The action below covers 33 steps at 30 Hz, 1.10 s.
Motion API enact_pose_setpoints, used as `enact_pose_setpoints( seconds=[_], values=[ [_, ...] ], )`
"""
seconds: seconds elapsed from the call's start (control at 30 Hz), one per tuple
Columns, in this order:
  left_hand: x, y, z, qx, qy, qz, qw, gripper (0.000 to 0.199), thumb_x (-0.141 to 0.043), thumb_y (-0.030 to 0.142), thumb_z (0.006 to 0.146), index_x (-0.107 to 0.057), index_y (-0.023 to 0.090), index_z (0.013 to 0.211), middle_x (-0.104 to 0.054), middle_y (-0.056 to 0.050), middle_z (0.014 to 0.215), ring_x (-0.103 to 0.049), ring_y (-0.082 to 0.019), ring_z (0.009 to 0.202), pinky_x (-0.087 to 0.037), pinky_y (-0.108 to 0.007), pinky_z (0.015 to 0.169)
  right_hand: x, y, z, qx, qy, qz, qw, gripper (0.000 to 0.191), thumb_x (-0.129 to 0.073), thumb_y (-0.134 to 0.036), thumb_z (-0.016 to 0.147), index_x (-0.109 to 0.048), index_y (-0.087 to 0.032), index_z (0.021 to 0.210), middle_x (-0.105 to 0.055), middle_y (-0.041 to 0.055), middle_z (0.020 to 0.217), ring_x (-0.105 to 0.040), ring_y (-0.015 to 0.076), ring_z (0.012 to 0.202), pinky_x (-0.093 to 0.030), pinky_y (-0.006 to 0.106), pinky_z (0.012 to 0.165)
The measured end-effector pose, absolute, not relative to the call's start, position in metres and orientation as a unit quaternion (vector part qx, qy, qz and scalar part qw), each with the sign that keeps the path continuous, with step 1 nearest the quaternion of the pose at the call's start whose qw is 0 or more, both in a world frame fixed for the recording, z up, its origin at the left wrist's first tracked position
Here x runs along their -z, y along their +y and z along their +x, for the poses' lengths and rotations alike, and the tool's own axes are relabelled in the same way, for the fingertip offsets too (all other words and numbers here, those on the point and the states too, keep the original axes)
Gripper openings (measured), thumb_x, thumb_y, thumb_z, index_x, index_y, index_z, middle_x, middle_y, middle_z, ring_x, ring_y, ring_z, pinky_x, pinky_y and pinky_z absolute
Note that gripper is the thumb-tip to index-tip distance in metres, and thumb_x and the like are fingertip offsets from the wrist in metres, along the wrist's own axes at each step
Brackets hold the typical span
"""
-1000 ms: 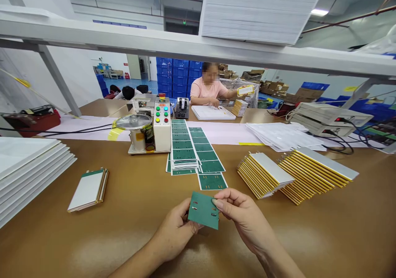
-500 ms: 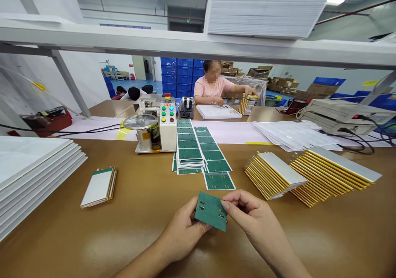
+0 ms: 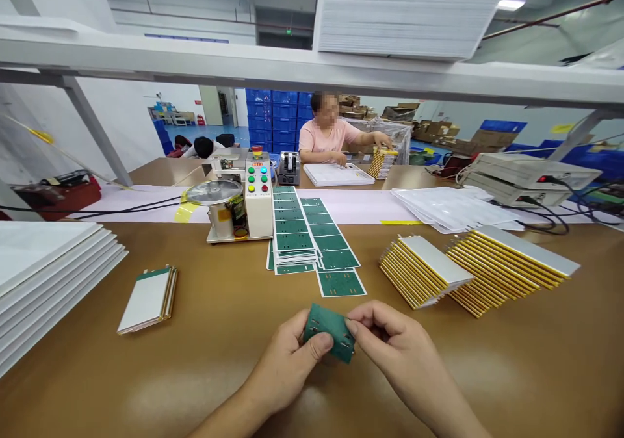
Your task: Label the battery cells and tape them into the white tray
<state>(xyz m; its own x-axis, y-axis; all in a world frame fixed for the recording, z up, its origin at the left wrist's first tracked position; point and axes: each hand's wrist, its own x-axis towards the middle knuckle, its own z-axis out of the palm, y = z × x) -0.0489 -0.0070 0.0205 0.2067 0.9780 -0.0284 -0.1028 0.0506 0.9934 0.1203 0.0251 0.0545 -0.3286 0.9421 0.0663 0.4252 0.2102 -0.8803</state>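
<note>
Just above the table, a small square of green insulating paper point(image 3: 331, 322) is held between both hands. Dark slots and short metallic tabs show along two of its sides. My left hand point(image 3: 283, 363) grips it from the left, thumb pressed flat on its face. With thumb and forefinger, my right hand point(image 3: 397, 344) pinches its upper right edge. Whatever lies under the paper is hidden. Beyond the hands lie strips of green insulating paper stickers point(image 3: 336, 243) on white backing, the nearest sheet showing orange-brown slots.
Flat pouch battery cells with gold edges point(image 3: 424, 272) lean in rows at right. A few cells with a green strip point(image 3: 146, 301) lie left, near stacked white trays point(image 3: 43, 256). A machine with buttons point(image 3: 258, 197) stands behind. Across the table sits a co-worker point(image 3: 324, 136).
My left thumb has moved up from the paper's lower edge onto its face, and the paper now looks bent. My right hand keeps its pinch. The view has shifted slightly.
</note>
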Motion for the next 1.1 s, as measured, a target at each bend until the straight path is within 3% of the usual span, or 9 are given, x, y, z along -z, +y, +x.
enact_pose_setpoints(
  seconds=[0.07, 0.17, 0.3, 0.4, 0.5, 0.67, 0.8, 0.97, 1.1],
  values=[
    [-0.019, -0.006, -0.047, -0.472, 0.423, 0.493, 0.596, 0.03, -0.059, 0.04, 0.075, -0.057, 0.012, 0.085, -0.057, -0.002, 0.077, -0.05, -0.009, 0.068, -0.042, -0.02, 0.066, -0.054, 0.028, 0.121, -0.495, -0.648, -0.471, 0.336, 0.014, -0.055, -0.033, 0.078, -0.055, -0.02, 0.084, -0.051, -0.0015, 0.062, -0.047, 0.0146, 0.061, -0.036, 0.027, 0.059],
    [-0.013, -0.007, -0.044, -0.497, 0.432, 0.445, 0.608, 0.045, -0.067, 0.033, 0.069, -0.05, 0.017, 0.108, -0.057, -0.001, 0.081, -0.05, -0.009, 0.068, -0.043, -0.02, 0.065, -0.051, 0.031, 0.119, -0.586, -0.565, -0.443, 0.375, 0.036, -0.057, -0.024, 0.073, -0.045, -0.021, 0.106, -0.049, -0.0054, 0.059, -0.043, 0.0123, 0.058, -0.034, 0.026, 0.06],
    [-0.003, -0.009, -0.044, -0.508, 0.431, 0.44, 0.602, 0.071, -0.066, 0.03, 0.069, -0.031, 0.026, 0.131, -0.056, 0.003, 0.08, -0.049, -0.007, 0.066, -0.042, -0.019, 0.064, -0.045, 0.033, 0.113, -0.643, -0.503, -0.411, 0.405, 0.044, -0.052, -0.014, 0.064, -0.044, -0.018, 0.107, -0.045, -0.0074, 0.055, -0.035, 0.0099, 0.053, -0.029, 0.025, 0.056],
    [0.0, -0.01, -0.049, -0.491, 0.44, 0.479, 0.58, 0.061, -0.066, 0.034, 0.07, -0.042, 0.024, 0.125, -0.055, 0.003, 0.077, -0.048, -0.006, 0.064, -0.042, -0.019, 0.065, -0.04, 0.033, 0.111, -0.648, -0.506, -0.405, 0.4, 0.043, -0.051, -0.013, 0.063, -0.046, -0.018, 0.105, -0.045, -0.0073, 0.056, -0.036, 0.0103, 0.055, -0.03, 0.025, 0.058],
    [0.001, -0.009, -0.053, -0.489, 0.451, 0.524, 0.532, 0.036, -0.067, 0.037, 0.069, -0.061, 0.018, 0.099, -0.056, 0.0, 0.079, -0.049, -0.007, 0.065, -0.042, -0.019, 0.066, -0.036, 0.033, 0.109, -0.66, -0.506, -0.396, 0.39, 0.041, -0.052, -0.013, 0.064, -0.047, -0.019, 0.105, -0.044, -0.0073, 0.056, -0.036, 0.0104, 0.055, -0.031, 0.025, 0.058],
    [0.0, -0.009, -0.056, -0.47, 0.467, 0.507, 0.552, 0.032, -0.068, 0.039, 0.067, -0.06, 0.015, 0.086, -0.056, 0.0, 0.075, -0.051, -0.008, 0.064, -0.042, -0.019, 0.062, -0.034, 0.035, 0.105, -0.731, -0.443, -0.365, 0.368, 0.043, -0.05, -0.01, 0.059, -0.048, -0.018, 0.101, -0.04, -0.0079, 0.052, -0.033, 0.0099, 0.052, -0.029, 0.024, 0.055],
    [0.002, -0.006, -0.054, -0.464, 0.473, 0.48, 0.575, 0.035, -0.068, 0.039, 0.066, -0.058, 0.014, 0.088, -0.055, 0.001, 0.067, -0.05, -0.008, 0.059, -0.042, -0.019, 0.058, -0.027, 0.037, 0.115, -0.686, -0.455, -0.399, 0.403, 0.027, -0.057, -0.02, 0.069, -0.054, -0.018, 0.096, -0.04, -0.0054, 0.059, -0.033, 0.0097, 0.054, -0.029, 0.023, 0.054],
    [0.0, 0.004, -0.052, -0.475, 0.46, 0.466, 0.588, 0.035, -0.067, 0.038, 0.065, -0.058, 0.013, 0.088, -0.054, 0.0, 0.073, -0.05, -0.007, 0.058, -0.045, -0.019, 0.054, -0.021, 0.03, 0.131, -0.638, -0.558, -0.348, 0.401, 0.034, -0.058, -0.034, 0.077, -0.057, -0.022, 0.109, -0.055, 0.0059, 0.099, -0.049, 0.0179, 0.085, -0.039, 0.028, 0.071],
    [0.009, 0.009, -0.052, -0.47, 0.446, 0.488, 0.584, 0.026, -0.062, 0.033, 0.07, -0.057, 0.013, 0.086, -0.052, 0.0, 0.075, -0.048, -0.008, 0.067, -0.048, -0.019, 0.057, -0.015, 0.026, 0.121, -0.469, -0.711, -0.389, 0.351, 0.019, -0.053, -0.037, 0.083, -0.061, -0.02, 0.085, -0.057, 0.0036, 0.084, -0.051, 0.0181, 0.079, -0.039, 0.028, 0.072]
  ],
)
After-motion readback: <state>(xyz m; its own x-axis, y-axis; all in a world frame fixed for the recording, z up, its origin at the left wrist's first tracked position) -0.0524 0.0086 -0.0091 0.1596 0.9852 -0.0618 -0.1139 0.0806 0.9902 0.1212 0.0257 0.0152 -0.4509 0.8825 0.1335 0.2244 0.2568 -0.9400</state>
